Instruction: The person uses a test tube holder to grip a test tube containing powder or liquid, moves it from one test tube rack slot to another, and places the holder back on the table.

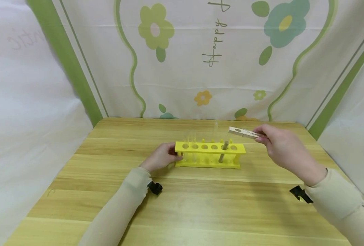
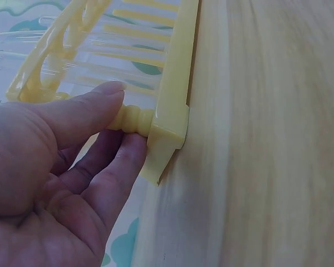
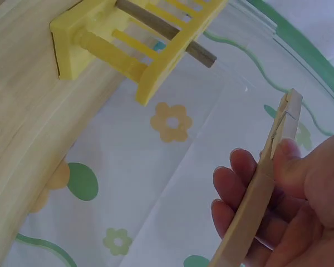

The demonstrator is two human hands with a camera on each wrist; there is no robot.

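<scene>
A yellow test tube rack stands on the table. My left hand grips its left end post between thumb and fingers. In my right hand is a wooden test tube clamp, pinched between thumb and fingers, its head pointing left. Just below that head, a test tube with grey-brown contents leans in the rack toward the right end. The right wrist view shows a gap between the clamp and this tube. Clear test tubes stand at the rack's left.
Another clear tube rises near the rack's middle; whether it sits in a hole or on a back peg I cannot tell. The wooden table extends around the rack. A flower-printed cloth hangs behind, with white cloth at both sides.
</scene>
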